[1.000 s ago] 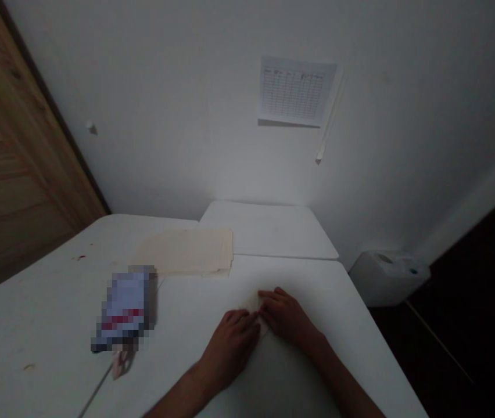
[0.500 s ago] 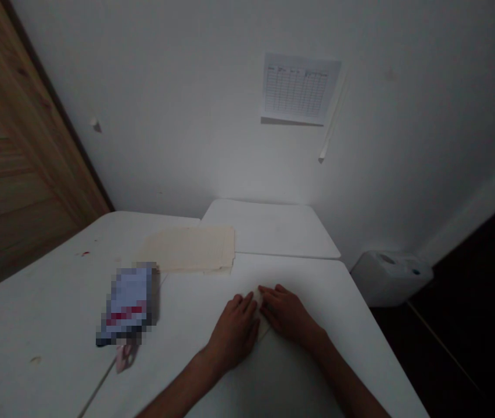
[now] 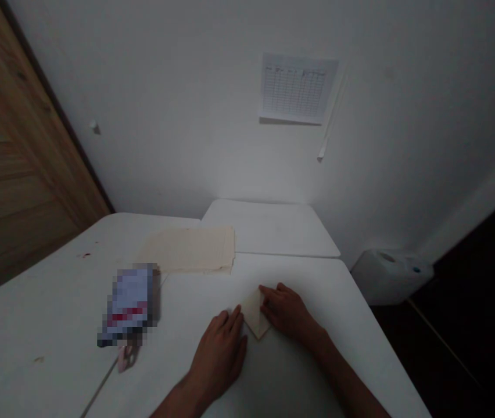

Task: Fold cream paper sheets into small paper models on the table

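Where the wooden door (image 3: 7, 174) fills the far left, the white table (image 3: 33, 313) starts beside it and runs across the lower part of the view. A pixelated packet (image 3: 129, 303) lies on the table's left half. A small pink object (image 3: 124, 357) lies just below the packet, too dim to make out. Further back, a stack of cream sheets (image 3: 190, 249) lies flat near the table's far edge.

Toward the middle, the left hand (image 3: 221, 354) rests palm down on the table. Its fingers (image 3: 232, 322) are stretched out and close together, gripping nothing, and their tips lie just beside the left edge of the folded paper (image 3: 254, 316). This paper is a small cream piece lying flat on the table between the two hands, with one corner pointing toward the person. The right hand (image 3: 289, 313) comes in from the right with its fingers (image 3: 269, 293) bent and close together. They press down on the paper's right side rather than pinching it.

Behind the hands, a second table (image 3: 273, 229) stands against the wall. A printed chart (image 3: 296, 89) hangs above it, with a white strip (image 3: 330, 125) slanting just to its right. On the floor at the far right sits a white container (image 3: 389, 276).
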A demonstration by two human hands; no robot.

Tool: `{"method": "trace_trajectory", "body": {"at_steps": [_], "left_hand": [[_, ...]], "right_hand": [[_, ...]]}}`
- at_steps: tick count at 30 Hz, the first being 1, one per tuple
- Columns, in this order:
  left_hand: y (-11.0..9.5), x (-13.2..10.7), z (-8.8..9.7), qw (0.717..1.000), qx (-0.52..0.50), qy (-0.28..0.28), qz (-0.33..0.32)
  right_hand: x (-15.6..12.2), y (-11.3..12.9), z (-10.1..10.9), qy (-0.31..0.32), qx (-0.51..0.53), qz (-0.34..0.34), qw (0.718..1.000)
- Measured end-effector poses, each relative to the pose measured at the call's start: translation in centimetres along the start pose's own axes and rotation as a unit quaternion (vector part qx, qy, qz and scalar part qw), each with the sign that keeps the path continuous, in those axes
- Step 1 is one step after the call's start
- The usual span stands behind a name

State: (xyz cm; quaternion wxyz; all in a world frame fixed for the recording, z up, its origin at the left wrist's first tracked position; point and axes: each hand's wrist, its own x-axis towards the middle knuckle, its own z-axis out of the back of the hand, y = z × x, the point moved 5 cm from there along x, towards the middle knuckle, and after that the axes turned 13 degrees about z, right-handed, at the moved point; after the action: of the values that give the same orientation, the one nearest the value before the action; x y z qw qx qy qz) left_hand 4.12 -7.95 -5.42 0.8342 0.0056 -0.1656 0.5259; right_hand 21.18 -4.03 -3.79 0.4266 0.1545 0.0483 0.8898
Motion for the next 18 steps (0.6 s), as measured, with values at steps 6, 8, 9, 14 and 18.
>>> {"method": "trace_trajectory", "body": {"at_steps": [6,8,9,14,18], "left_hand": [[-0.1,0.5,0.3,0.999,-0.033,-0.017,-0.020],[-0.3,1.1,0.1,0.998,-0.052,-0.021,-0.039],[-0.4,1.3,0.0,0.996,-0.063,-0.017,-0.054],[-0.9,3.0,-0.9,0.987,-0.124,0.040,-0.089],[-0.9,3.4,-0.9,0.986,-0.137,0.036,-0.084]], "right_hand": [[-0.1,0.1,0.1,-0.010,0.004,0.000,1.000],[-0.2,0.1,0.2,-0.014,0.009,-0.002,1.000],[-0.2,0.1,0.2,-0.014,0.011,-0.002,1.000],[-0.1,0.0,0.1,-0.010,0.006,-0.001,1.000],[-0.2,-0.2,0.1,-0.003,0.003,-0.009,1.000]]}}
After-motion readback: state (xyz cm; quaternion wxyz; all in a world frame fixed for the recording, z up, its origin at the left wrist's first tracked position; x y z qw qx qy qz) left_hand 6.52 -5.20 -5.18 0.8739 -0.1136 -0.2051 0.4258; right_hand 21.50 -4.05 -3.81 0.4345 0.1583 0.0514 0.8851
